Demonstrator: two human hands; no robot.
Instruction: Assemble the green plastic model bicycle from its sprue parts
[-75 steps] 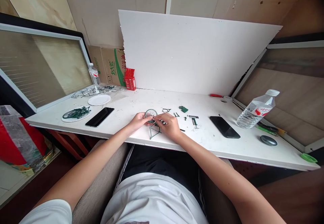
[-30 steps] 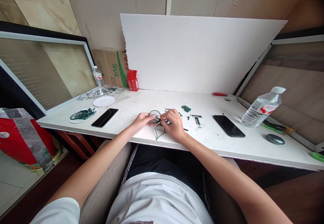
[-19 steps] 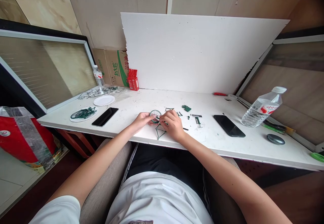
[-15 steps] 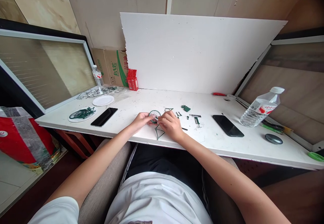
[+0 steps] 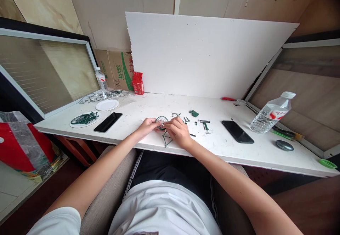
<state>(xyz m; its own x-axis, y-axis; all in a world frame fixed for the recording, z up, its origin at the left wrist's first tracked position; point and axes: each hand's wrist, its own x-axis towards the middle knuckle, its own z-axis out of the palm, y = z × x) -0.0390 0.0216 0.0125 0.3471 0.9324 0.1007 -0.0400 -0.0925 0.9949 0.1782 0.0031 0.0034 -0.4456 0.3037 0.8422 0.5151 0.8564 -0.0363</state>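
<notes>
Near the table's front edge, a small dark green spoked wheel stands tilted between my hands. My left hand pinches it at its left side. The closed fingers of my right hand are at the wheel's right side, by its centre; what they hold, if anything, is too small to make out. Just below the hands lies a thin green model bicycle frame, partly hidden by my right hand. Behind and right of the hands are several small green parts, among them a flat block-like piece and a bracket-shaped piece.
On the left are a plate of green parts, a white plate, a phone and a bottle. To the right lie another phone, a tilted bottle and a grey oval object. A white board stands behind.
My right hand's fingers have shifted slightly at the wheel's centre. My left hand keeps its pinch on the wheel. The whole view has shifted a little.
</notes>
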